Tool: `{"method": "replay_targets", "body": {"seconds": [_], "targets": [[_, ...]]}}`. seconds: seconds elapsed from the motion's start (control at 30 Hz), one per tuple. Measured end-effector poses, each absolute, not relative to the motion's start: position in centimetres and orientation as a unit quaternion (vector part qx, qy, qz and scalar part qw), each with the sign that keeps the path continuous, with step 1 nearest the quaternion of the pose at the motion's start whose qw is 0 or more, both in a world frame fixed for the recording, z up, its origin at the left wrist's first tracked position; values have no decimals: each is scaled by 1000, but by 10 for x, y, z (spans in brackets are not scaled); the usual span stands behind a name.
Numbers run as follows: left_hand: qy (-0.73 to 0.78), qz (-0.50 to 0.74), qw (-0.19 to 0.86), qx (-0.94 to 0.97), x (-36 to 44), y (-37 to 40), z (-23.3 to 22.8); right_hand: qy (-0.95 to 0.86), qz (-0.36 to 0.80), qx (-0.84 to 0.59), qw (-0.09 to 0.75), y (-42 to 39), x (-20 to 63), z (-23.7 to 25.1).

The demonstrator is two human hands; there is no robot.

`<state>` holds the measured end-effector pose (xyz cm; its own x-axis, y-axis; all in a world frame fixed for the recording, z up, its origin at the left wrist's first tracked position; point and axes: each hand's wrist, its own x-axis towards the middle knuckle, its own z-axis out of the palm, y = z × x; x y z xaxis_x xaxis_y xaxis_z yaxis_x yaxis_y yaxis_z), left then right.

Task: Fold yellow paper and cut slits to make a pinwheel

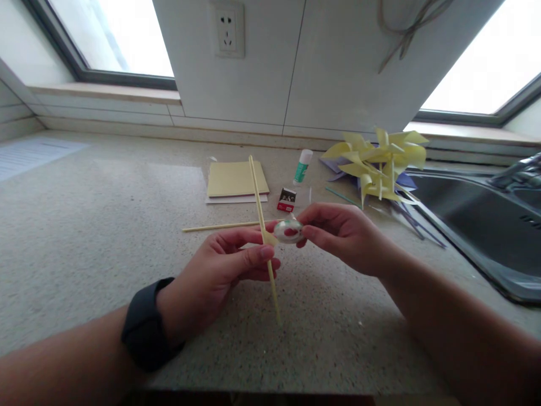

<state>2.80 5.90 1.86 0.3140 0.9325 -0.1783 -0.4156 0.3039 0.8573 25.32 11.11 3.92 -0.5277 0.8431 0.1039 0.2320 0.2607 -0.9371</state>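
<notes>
Left hand: closed round a pale yellow stick, held upright and tilted, thumb pressed against it. Right hand: fingertips pinched on a small clear tape roll, touching the stick just right of the left thumb. Second stick: flat on the counter behind the left hand. Yellow paper pad, glue stick, paper pinwheels: beyond both hands

Speckled stone countertop, dark sink at right. White wall panel with a socket. Two bright windows either side, daylight, pale sill ledge.
</notes>
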Motion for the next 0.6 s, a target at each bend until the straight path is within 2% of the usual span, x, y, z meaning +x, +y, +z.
{"method": "replay_targets", "body": {"seconds": [0.23, 0.6], "targets": [[345, 458, 726, 380, 29, 59, 15, -677, 547, -329, 367, 98, 241, 34], [325, 447, 732, 399, 28, 58, 14, -716, 512, -297, 371, 92, 237, 30]]}}
